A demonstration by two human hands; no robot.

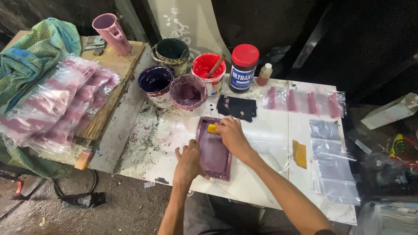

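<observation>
Head view: purple-stained rectangular screen frame (213, 150)

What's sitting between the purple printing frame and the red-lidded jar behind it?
In the head view, a dark ink-stained cloth lies on the white table between the purple frame and the red-lidded jar; nothing else shows there.

Left hand (188, 162) pressed flat on the left edge of a purple-stained printing frame (214, 150) on the white table (265, 143). Right hand (232, 134) grips a yellow scraper (212, 129) at the frame's top. Paint tubs (188, 91) stand behind.
</observation>
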